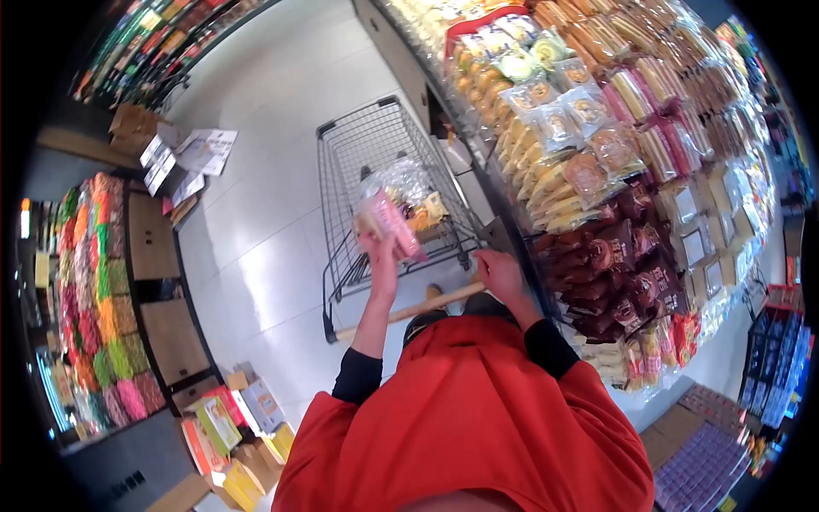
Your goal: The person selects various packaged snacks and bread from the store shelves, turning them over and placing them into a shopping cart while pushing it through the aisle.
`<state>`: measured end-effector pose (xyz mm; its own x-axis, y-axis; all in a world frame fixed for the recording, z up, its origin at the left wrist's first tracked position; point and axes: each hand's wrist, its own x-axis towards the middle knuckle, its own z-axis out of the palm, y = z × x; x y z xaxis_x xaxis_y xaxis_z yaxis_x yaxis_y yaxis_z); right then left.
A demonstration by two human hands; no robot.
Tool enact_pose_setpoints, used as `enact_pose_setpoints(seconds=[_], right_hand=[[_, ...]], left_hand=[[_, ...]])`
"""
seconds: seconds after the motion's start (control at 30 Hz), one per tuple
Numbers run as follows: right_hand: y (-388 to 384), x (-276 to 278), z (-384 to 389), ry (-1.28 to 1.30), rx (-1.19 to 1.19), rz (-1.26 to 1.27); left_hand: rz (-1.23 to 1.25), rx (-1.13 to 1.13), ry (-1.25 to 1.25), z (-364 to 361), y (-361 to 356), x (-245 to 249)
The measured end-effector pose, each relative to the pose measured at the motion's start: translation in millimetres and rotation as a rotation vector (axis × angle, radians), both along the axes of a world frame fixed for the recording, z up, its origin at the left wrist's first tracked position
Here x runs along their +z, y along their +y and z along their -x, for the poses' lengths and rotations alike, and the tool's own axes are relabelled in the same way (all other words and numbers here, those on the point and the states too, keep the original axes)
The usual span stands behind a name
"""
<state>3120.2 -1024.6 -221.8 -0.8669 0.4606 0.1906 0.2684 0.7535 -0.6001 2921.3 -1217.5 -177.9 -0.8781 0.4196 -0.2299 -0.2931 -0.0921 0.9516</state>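
My left hand (382, 256) is closed on a pink-and-white package (397, 226), held over the shopping cart (328, 183). What the package contains I cannot make out. Inside the wire basket, below it, lie a clear plastic-wrapped item (399, 177) and a yellowish packet (435, 206). My right hand (501, 275) is at the right end of the wooden-coloured cart handle (409, 311), fingers curled in. Whether it grips the handle or something small is hidden.
Along the right runs a display of wrapped pastries (580, 111) and dark red packets (618, 264). On the left are colourful packaged goods (107, 299), cardboard boxes (230, 435) and flattened papers (205, 154) beside the tiled floor (256, 196).
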Motion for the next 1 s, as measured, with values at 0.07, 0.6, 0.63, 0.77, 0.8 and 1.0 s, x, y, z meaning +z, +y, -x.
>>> enact_pose_setpoints(seconds=[0.07,0.6,0.63,0.77,0.8,1.0], right_hand=[[5,0,6,-0.015,0.054,0.019],[17,-5,18,0.013,0.226,0.034],[15,3,18,-0.009,0.172,0.217],[4,33,27,0.268,-0.062,0.757],[0,49,24,0.268,-0.075,0.757],[2,135,6,0.175,0.256,0.664]], left_hand=[[0.055,-0.069,0.171,-14,9,47],[0.099,-0.191,0.234,-56,10,49],[0.055,-0.184,0.23,-58,9,47],[0.242,-0.283,0.353,-66,-1,50],[0.249,-0.357,0.392,-63,-5,36],[0.339,-0.662,0.393,-52,4,80]])
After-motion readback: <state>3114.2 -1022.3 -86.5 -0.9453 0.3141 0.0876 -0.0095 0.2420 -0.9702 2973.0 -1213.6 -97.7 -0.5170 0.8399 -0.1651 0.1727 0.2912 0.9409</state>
